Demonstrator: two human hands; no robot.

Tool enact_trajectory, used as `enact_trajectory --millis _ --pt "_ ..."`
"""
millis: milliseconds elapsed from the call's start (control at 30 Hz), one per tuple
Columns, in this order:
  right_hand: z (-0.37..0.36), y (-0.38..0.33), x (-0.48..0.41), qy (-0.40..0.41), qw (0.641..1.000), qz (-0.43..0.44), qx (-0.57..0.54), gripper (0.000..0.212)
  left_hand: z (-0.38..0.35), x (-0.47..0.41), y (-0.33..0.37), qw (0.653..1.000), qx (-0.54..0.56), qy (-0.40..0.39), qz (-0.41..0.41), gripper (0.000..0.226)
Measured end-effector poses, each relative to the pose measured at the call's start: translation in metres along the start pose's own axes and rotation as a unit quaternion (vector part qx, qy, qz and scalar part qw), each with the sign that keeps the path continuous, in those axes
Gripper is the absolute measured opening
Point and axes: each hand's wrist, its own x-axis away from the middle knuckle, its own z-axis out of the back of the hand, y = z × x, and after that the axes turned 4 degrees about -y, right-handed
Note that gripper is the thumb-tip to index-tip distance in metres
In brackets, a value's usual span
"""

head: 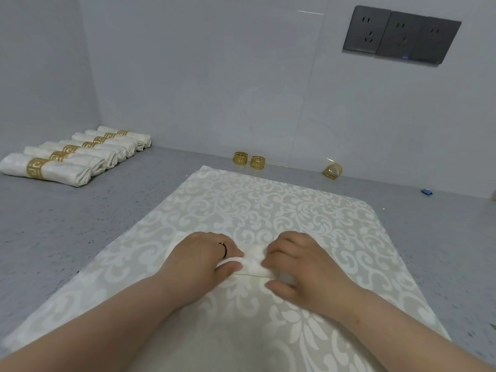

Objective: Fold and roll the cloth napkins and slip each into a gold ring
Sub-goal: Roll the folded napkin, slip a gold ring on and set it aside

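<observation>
Grey speckled desk [53, 224]: cream damask cloth napkin [268, 210] spread at centre. Left hand [198, 261] and right hand [303, 267] both pinch its rolled near fold. Gold rings [248, 158] at 12 o'clock.

Grey speckled countertop in a pale tiled corner.
The countertop [67, 224] meets glossy light-grey wall tiles [201, 76] ahead and to the left; a dark triple socket panel [401, 34] sits high on the wall, up and right of the grip, under soft even light.
</observation>
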Motion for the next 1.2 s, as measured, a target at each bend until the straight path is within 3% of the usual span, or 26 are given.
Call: enact_trajectory --millis 133,233,400,467,533,600,667,767,833,933,1000,1067,1200 --pt "-0.003 0.000 0.001 -0.035 0.999 -0.014 0.019 0.024 -0.001 0.000 0.002 1.000 -0.018 -0.013 0.013 0.090" --pt "0.007 -0.007 -0.008 -0.087 0.988 -0.100 -0.075 0.025 -0.003 0.001 0.001 0.999 -0.031 -0.012 0.016 0.092" --pt "0.021 0.007 -0.030 -0.171 0.894 -0.269 -0.314 0.007 -0.001 0.002 0.003 0.999 -0.036 -0.004 0.001 0.092" --pt "0.020 0.009 -0.037 -0.180 0.864 -0.299 -0.363 0.014 0.001 0.002 0.005 1.000 -0.028 -0.001 0.007 0.087" --pt "0.016 0.011 -0.040 -0.187 0.846 -0.329 -0.375 0.015 0.002 0.000 0.006 0.999 -0.050 -0.013 -0.009 0.068" --pt "0.017 0.013 -0.040 -0.212 0.845 -0.342 -0.352 0.022 0.000 0.001 0.004 0.997 -0.079 -0.007 -0.024 0.044" --pt "0.017 0.015 -0.038 -0.241 0.846 -0.341 -0.330 0.029 -0.003 0.002 0.001 0.996 -0.085 0.008 -0.027 0.040" --pt "0.016 0.008 -0.036 -0.207 0.846 -0.351 -0.343 0.006 0.004 0.001 0.010 0.997 -0.065 -0.028 -0.010 0.054" --pt "0.007 0.007 -0.032 -0.173 0.862 -0.346 -0.328 0.017 0.003 0.000 0.008 0.998 -0.058 -0.016 0.007 0.068" --pt "0.004 0.003 -0.027 -0.133 0.902 -0.307 -0.274 0.017 0.010 -0.013 0.015 0.997 -0.047 -0.043 0.043 0.046" --pt "0.004 0.004 -0.025 -0.106 0.927 -0.275 -0.234 0.001 0.012 -0.024 0.020 0.997 -0.028 -0.053 0.041 0.060" --pt "0.001 0.003 -0.023 -0.085 0.944 -0.250 -0.200 0.013 0.010 -0.031 0.020 0.995 -0.005 -0.085 0.051 0.066" --pt "-0.001 0.001 -0.020 -0.061 0.946 -0.247 -0.199 0.018 0.001 -0.026 0.021 0.994 0.001 -0.075 0.080 0.030"
